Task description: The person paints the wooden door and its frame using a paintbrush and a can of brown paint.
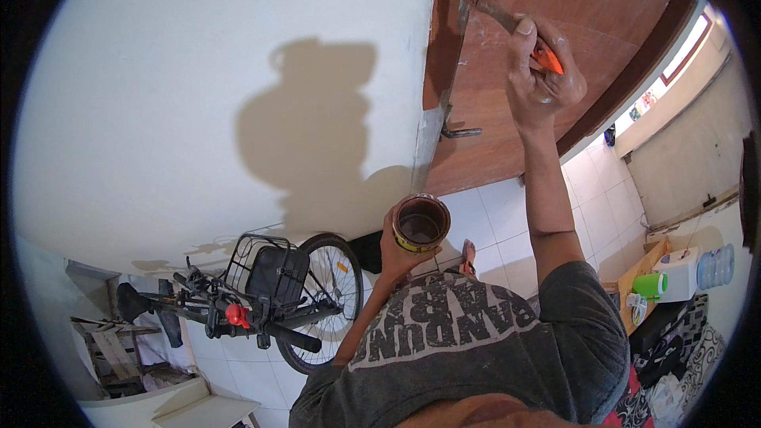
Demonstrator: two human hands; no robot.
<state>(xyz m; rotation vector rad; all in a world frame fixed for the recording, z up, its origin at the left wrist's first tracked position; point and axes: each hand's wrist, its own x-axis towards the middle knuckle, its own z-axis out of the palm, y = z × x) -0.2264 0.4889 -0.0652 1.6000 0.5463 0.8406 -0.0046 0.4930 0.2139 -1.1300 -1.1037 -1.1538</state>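
My right hand (545,71) is raised high and closed around the orange handle of a paintbrush (493,11). The brush's far part is stained brown and slants up to the left, against the upper edge of a reddish-brown wooden door (507,123) beside its frame (441,63). Whitish smears mark the fingers. Lower down, in front of my body, my left hand (396,250) grips an open paint can (422,223) from its left side. Dark brown liquid lies inside the can, and brown stains coat its inner wall.
A bicycle (277,289) with a front basket stands at left against the white wall (174,111). A metal door handle (461,133) juts out below my right hand. At right are a water dispenser (679,272), a green jug (650,285) and piled cloths (674,349). White tiles (507,218) cover the floor.
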